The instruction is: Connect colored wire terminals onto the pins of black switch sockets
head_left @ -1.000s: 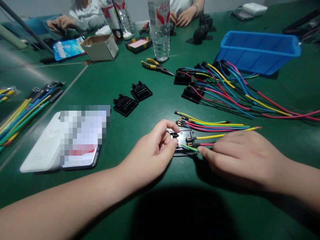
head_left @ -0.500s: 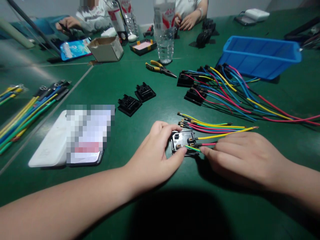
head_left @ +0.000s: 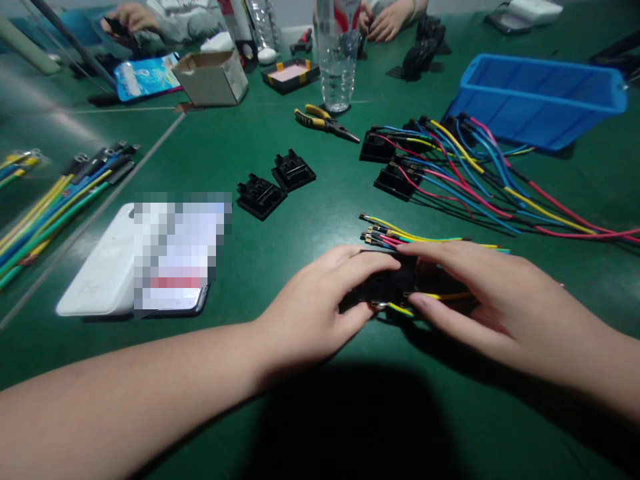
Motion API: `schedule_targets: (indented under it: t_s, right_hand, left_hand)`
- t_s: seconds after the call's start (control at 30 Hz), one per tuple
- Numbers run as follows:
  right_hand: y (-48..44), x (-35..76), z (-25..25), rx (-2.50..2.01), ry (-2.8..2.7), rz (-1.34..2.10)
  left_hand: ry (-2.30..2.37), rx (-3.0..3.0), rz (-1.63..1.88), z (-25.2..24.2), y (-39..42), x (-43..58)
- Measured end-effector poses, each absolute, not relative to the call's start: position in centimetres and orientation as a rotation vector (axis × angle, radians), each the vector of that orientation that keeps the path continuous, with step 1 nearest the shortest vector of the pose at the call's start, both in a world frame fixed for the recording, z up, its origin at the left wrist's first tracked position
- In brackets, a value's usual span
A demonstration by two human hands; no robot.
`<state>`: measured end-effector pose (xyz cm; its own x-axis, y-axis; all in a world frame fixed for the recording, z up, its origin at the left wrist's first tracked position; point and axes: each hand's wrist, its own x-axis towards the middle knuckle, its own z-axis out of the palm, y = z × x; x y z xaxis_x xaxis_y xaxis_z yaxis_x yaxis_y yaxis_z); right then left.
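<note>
My left hand (head_left: pixel 335 290) is closed round the left side of a black plastic socket (head_left: pixel 383 277), forefinger across its top and thumb at its near edge. The socket is tilted, and my fingers cover much of it. My right hand (head_left: pixel 480 293) curves round the right side, its fingertips on the far edge and its thumb by a yellow wire (head_left: pixel 445 295). A green-yellow wire (head_left: pixel 401 309) with a metal terminal comes out by my left thumb. Just beyond my hands lies a bunch of loose coloured wires (head_left: pixel 390 237) with crimped terminals.
Two bare sockets (head_left: pixel 261 195) lie left of centre, with pliers (head_left: pixel 327 122) beyond. Wired sockets (head_left: pixel 397 177) sit at right before a blue bin (head_left: pixel 540 100). Phones (head_left: pixel 100 267) and cable bundles (head_left: pixel 65 213) are at left. A water bottle (head_left: pixel 337 73) stands farther back; other people's hands (head_left: pixel 393 23) show behind.
The socket has been tilted, so its terminal side no longer faces up. My right hand has moved from pinching wires to curving round the socket. The view has shifted slightly.
</note>
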<state>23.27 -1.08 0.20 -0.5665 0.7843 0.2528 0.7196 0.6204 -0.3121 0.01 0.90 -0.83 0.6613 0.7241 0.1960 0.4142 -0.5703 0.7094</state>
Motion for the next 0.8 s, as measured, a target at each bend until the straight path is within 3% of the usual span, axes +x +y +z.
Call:
schedule_targets:
  t_s: [0.8]
  right_hand:
    - [-1.23, 23.22, -0.46, -1.162, -2.486, 0.125]
  left_hand:
    - [0.699, 2.298, 0.63, -0.64, 0.76, 0.24]
